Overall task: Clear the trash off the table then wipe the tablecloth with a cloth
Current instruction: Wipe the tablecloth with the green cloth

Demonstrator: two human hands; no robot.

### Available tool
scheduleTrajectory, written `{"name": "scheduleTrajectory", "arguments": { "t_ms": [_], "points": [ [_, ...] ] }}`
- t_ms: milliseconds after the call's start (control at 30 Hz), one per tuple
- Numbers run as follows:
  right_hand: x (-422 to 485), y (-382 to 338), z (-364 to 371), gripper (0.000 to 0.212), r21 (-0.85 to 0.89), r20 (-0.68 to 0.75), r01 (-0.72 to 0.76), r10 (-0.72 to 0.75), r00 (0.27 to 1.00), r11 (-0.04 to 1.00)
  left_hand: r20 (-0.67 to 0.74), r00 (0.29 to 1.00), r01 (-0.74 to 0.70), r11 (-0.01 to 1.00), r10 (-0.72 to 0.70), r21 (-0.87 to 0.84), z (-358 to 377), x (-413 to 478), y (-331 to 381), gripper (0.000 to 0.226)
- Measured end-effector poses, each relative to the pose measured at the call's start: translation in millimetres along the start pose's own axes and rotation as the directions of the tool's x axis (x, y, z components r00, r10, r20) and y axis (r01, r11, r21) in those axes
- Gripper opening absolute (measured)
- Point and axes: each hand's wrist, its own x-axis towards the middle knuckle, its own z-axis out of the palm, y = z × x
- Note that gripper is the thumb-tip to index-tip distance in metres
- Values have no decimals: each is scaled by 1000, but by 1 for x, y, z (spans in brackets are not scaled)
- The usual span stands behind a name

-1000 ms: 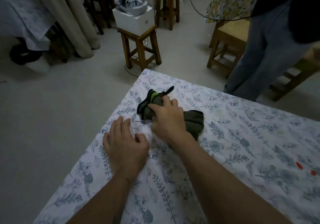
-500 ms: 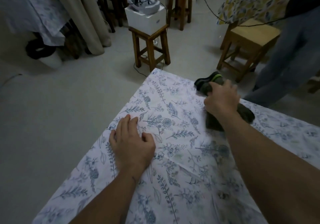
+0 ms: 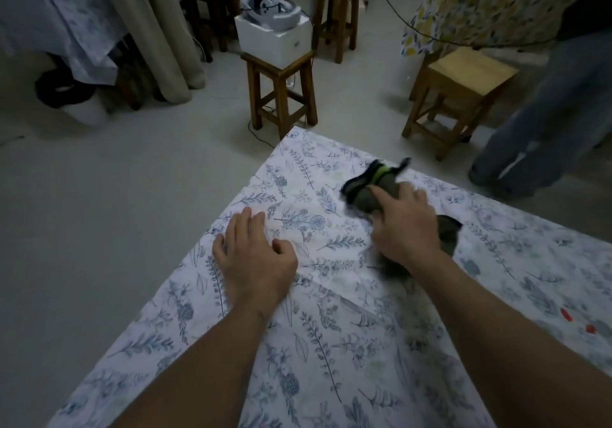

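Nearest me, the floral tablecloth [image 3: 331, 344] lies under both forearms. Two small red bits [image 3: 567, 315] sit on it well to the right of the right hand; I cannot tell whether they are scraps or stains. The left hand [image 3: 255, 258] lies flat, fingers straight and together, pinning the tablecloth near its left edge and grasping nothing. Just beyond and to its right, the right hand [image 3: 404, 225] presses down on the dark green cloth [image 3: 374, 185], fingers stretched over it rather than wrapped round it, though motion blur softens their outline. The cloth bunches out past the fingertips and again behind the wrist, so I judge it soft, light and limp. It is best driven by a flat palm over its middle, since a pinch at one end would only let it trail. Half a second earlier, the right hand and cloth were farther out at the table's far edge. Now they are drawn back nearer the left hand, which has kept its place. Beyond the hands stand a wooden stool [image 3: 281, 96] bearing a white box [image 3: 275, 36], and a second person's legs [image 3: 530, 136].
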Motion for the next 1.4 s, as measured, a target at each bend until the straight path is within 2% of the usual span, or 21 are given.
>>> {"name": "scheduleTrajectory", "arguments": {
  "t_ms": [100,233,333,433,500,567,700,800,933,1067,1133,1200,1300,1400],
  "points": [
    [-9,29,-10,53,-51,17,-274,275,961,960,8,1000,-3,1000,3,-9,0,0,-1,64],
    [-32,25,-22,47,-17,131,-358,357,925,933,31,1000,3,996,0,-88,-2,1,-6,63],
    [-57,-15,-24,48,75,202,-276,256,945,958,118,992,-21,984,43,-176,-10,1,-12,65],
    [-98,-87,-13,48,137,216,-112,81,973,984,219,959,-144,973,183,-182,-26,7,-37,64],
    [-125,-134,-1,55,39,168,-22,15,986,999,213,929,-290,953,303,-90,-35,9,-70,57],
    [-138,-153,9,62,-57,126,-21,28,992,998,188,902,-388,921,388,-35,-37,5,-103,53],
    [-146,-122,10,56,-100,78,-26,34,996,995,146,889,-422,900,435,-109,-34,3,-120,52],
    [-161,-80,1,51,-117,18,-185,188,982,976,132,895,-410,902,427,-137,-34,3,-116,53],
    [-194,-9,-18,51,-136,1,-462,467,884,876,142,889,-416,898,435,-142,-36,3,-118,54],
    [-219,18,-34,52,-135,54,-548,559,828,825,145,896,-413,908,420,-74,-40,1,-112,57],
    [-223,12,-35,54,-143,66,-514,526,848,846,162,911,-383,924,378,-6,-42,-3,-100,60],
    [-230,5,-33,57,-134,81,-404,416,906,905,174,915,-373,927,364,22,-43,-13,-73,64],
    [-243,3,-31,60,-79,153,-189,199,968,979,222,876,-407,904,427,-131,-35,-44,-10,60],
    [-241,26,-36,62,12,185,-24,21,982,1000,265,855,-352,875,445,-332,-16,-75,56,60]
  ]
}}
